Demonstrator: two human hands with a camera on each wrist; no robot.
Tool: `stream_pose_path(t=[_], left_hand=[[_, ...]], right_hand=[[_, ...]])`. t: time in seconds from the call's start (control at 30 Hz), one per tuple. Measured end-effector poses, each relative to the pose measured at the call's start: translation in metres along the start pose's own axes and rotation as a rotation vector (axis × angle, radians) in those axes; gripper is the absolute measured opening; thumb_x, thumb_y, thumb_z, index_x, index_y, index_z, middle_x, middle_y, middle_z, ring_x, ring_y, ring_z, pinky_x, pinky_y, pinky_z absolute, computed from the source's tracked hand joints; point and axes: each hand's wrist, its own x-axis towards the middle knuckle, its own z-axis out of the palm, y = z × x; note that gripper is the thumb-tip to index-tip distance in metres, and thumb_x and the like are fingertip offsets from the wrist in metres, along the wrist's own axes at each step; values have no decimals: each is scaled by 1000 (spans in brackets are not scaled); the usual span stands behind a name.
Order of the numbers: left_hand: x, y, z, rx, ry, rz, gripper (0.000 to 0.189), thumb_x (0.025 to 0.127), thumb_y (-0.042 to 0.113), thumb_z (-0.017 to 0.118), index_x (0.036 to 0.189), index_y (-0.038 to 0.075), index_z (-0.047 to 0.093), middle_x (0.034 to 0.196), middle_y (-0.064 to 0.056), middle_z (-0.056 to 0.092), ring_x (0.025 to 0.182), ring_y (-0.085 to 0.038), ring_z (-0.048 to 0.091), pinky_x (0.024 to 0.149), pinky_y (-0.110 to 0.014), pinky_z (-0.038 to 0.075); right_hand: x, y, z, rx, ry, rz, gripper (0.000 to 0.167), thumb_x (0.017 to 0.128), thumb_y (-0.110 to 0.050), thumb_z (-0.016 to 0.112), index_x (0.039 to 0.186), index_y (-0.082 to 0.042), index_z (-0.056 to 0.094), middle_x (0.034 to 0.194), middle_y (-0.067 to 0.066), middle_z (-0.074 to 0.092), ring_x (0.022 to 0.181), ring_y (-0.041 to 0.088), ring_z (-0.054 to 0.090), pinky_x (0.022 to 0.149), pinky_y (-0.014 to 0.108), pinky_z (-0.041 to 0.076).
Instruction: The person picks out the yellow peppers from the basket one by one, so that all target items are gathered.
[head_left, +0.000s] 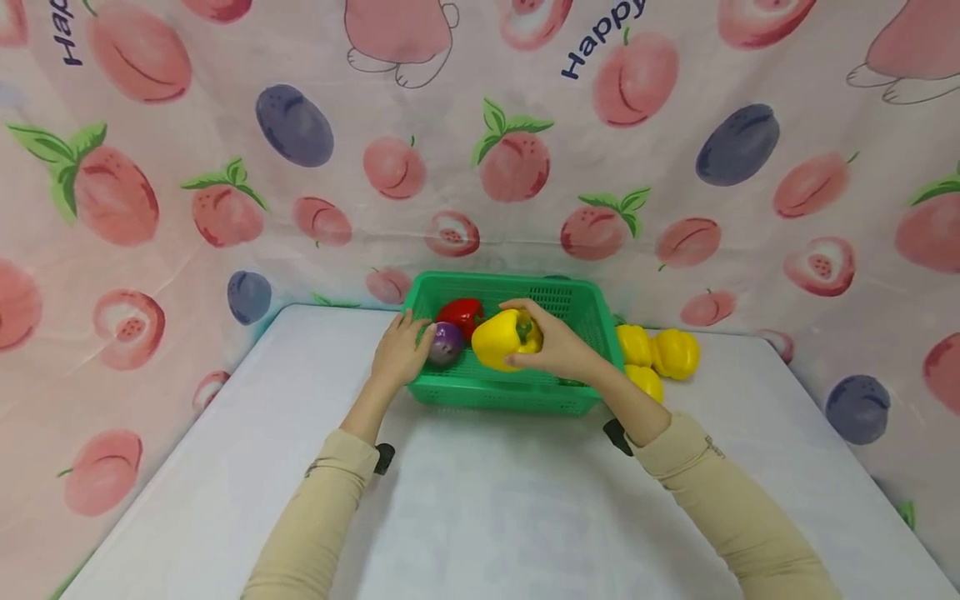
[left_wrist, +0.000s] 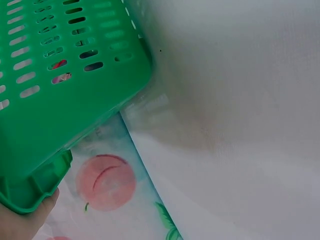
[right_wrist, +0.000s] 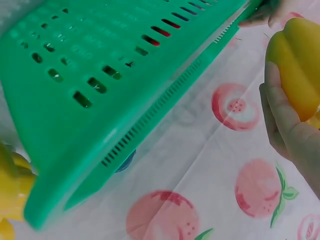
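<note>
A green plastic basket (head_left: pixel 495 392) stands at the back of the white table. My right hand (head_left: pixel 558 346) grips a yellow bell pepper (head_left: pixel 495 340) above the basket, fingers over its top and thumb below. In the right wrist view the same hand (right_wrist: pixel 295 135) holds that pepper (right_wrist: pixel 300 65) higher than the rim. My left hand (head_left: pixel 401 350) holds the basket's left rim; only part of this hand (left_wrist: pixel 20 222) shows in the left wrist view. Inside, at the left, lie a red bell pepper (head_left: pixel 459 315) and a glossy purple round vegetable (head_left: pixel 446 344).
Several yellow bell peppers (head_left: pixel 675 354) lie on the table (head_left: pixel 480 500) just right of the basket. Behind the table hangs a fruit-print cloth (head_left: pixel 450 108). Something dark green shows low inside the basket's right front, mostly hidden.
</note>
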Motion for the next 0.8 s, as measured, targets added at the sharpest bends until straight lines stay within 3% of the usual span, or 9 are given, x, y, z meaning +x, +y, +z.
stream_pose_path(t=[0.37, 0.53, 0.8], left_hand=[[3, -2, 0, 9, 11, 9, 56, 102, 42, 25, 136, 4, 48, 152, -26, 24, 143, -41, 18, 117, -53, 18], [0, -3, 3, -1, 0, 11, 56, 102, 42, 25, 136, 4, 48, 152, -25, 24, 143, -41, 18, 116, -53, 18], [0, -4, 3, -10, 6, 15, 57, 102, 43, 24, 136, 4, 48, 152, -26, 24, 143, -42, 17, 116, -54, 18]], right_hand=[[-23, 7, -6, -33, 72, 3, 69, 81, -14, 72, 140, -14, 35, 134, 16, 44, 107, 30, 48, 85, 39, 48], [-37, 11, -5, -26, 103, 38, 76, 78, -14, 74, 141, -16, 30, 127, 17, 48, 104, 29, 51, 84, 38, 49], [-53, 13, -12, 2, 169, 94, 76, 79, -14, 72, 141, -16, 28, 128, 19, 44, 110, 31, 48, 81, 34, 46]])
